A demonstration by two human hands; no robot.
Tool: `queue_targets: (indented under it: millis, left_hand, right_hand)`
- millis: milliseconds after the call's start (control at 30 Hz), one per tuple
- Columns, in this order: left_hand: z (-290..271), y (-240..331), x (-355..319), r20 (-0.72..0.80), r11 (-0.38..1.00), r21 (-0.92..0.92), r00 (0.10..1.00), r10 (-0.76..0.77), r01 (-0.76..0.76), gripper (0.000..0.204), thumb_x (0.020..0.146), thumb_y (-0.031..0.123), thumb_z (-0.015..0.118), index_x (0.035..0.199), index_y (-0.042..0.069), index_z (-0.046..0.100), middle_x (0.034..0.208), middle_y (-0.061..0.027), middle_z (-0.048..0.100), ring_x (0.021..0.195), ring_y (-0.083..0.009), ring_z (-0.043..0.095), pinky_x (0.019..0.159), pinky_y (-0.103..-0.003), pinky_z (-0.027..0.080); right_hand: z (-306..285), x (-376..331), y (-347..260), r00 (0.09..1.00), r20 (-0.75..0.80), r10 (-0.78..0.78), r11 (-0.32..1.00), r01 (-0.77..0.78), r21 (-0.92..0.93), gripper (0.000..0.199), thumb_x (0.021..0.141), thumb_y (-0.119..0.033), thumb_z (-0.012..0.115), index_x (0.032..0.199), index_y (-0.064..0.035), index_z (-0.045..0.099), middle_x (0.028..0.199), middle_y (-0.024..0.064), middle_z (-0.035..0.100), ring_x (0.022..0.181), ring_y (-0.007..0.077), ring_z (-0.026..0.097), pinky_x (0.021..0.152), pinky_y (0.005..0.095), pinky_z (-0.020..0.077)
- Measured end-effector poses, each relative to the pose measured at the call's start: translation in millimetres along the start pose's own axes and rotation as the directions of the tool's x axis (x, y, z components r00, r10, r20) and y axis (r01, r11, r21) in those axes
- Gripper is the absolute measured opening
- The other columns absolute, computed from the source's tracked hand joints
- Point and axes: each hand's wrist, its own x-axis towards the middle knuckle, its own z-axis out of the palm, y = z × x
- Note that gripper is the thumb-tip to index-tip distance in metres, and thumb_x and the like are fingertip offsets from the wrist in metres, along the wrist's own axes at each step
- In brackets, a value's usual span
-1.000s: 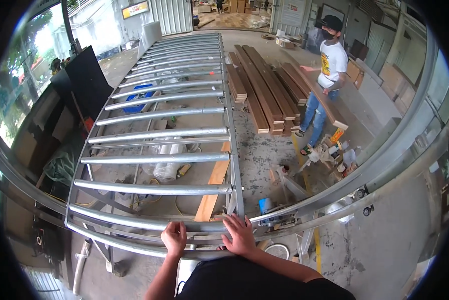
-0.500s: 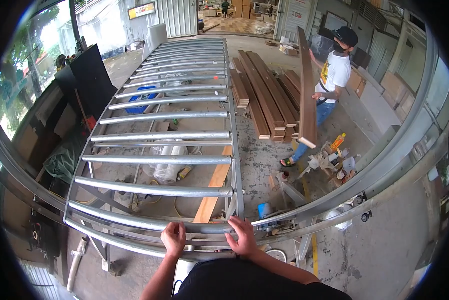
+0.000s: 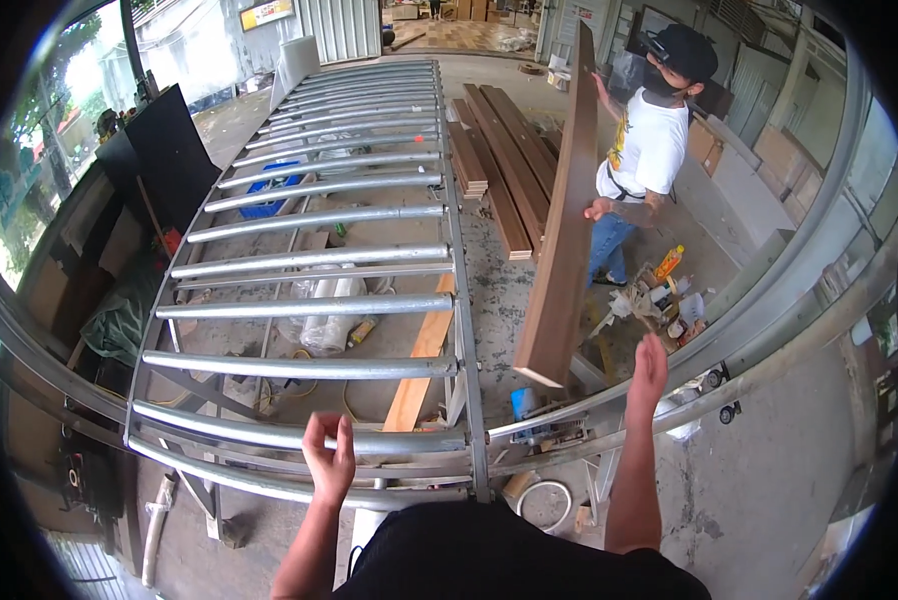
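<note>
My left hand [image 3: 329, 458] hovers over the near end of a metal roller conveyor [image 3: 299, 366], its fingers half curled, the thumb apart and nothing in it. Raised out to the right is my right hand [image 3: 650, 372], empty, with stretched fingers pointing up. Ahead of it a co-worker [image 3: 652, 140] in a white shirt and black cap holds a long brown plank [image 3: 565, 225] with both hands. The plank's lower end hangs just right of the conveyor's side rail [image 3: 466, 350], apart from my right hand.
Brown planks [image 3: 509, 150] lie stacked right of the conveyor. Bottles and clutter [image 3: 674, 300] stand beyond my right hand. Below the rollers are a blue crate [image 3: 272, 188], wrapped rolls [image 3: 331, 310] and an orange-brown board [image 3: 422, 370]. A curved metal rail [image 3: 589, 425] crosses on the right.
My right hand has left the roller and swung up to the right. My left hand has lifted slightly. The co-worker has come closer, bringing the plank's near end toward me and leftward.
</note>
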Motion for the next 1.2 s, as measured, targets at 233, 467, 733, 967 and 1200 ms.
queue_targets:
  millis: [233,467,733,967,1200]
  left_hand:
    - [21,75,40,0.197,0.964,0.05,0.949,0.245,-0.26,0.036,0.085,0.01,0.071,0.117,-0.002,0.059,0.112,-0.0143,0.06,0.102,-0.0252,0.059,0.089,-0.037,0.047]
    - [31,77,33,0.419,0.994,0.017,0.903,0.094,-0.112,0.069,0.092,0.032,0.071,0.143,-0.002,0.041,0.136,-0.0234,0.052,0.129,-0.0347,0.05,0.104,-0.044,0.043]
    - [11,72,13,0.54,0.946,0.217,0.837,0.09,-0.242,0.084,0.089,0.048,0.068,0.146,-0.006,0.037,0.151,-0.0337,0.033,0.14,-0.0458,0.036,0.115,-0.049,0.03]
    - [-13,50,-21,0.536,0.793,0.502,0.844,0.026,-0.344,0.083,0.09,0.053,0.063,0.145,-0.004,0.039,0.15,-0.0321,0.035,0.14,-0.0434,0.036,0.117,-0.049,0.027]
    - [-18,35,-52,0.478,0.773,0.579,0.876,-0.064,-0.26,0.087,0.089,0.053,0.062,0.148,-0.004,0.034,0.152,-0.0302,0.034,0.143,-0.043,0.032,0.118,-0.051,0.025]
  right_hand:
    - [69,-8,41,0.849,0.355,0.391,0.916,-0.395,-0.065,0.061,0.094,-0.045,0.066,0.138,-0.005,0.052,0.123,0.0043,0.062,0.11,0.014,0.057,0.098,0.0315,0.0415]
    - [124,-61,32,0.793,0.555,0.25,0.908,-0.391,0.149,0.066,0.1,-0.037,0.058,0.15,-0.0009,0.035,0.148,0.0087,0.045,0.136,0.0193,0.043,0.113,0.0341,0.0323]
    - [182,-141,-47,0.726,0.676,-0.131,0.979,0.202,-0.027,0.074,0.095,-0.03,0.065,0.152,0.0005,0.029,0.156,0.0294,0.028,0.146,0.0444,0.023,0.119,0.0468,0.0228]
    - [188,-187,-53,0.642,0.727,-0.243,0.928,0.372,-0.019,0.072,0.091,-0.023,0.069,0.151,-0.0034,0.033,0.157,0.0287,0.027,0.147,0.0487,0.017,0.119,0.0524,0.0215]
    - [188,-220,-74,0.528,0.769,-0.36,0.876,0.474,0.085,0.07,0.088,-0.018,0.07,0.148,-0.0035,0.038,0.155,0.0318,0.026,0.146,0.0535,0.015,0.117,0.0589,0.0199]
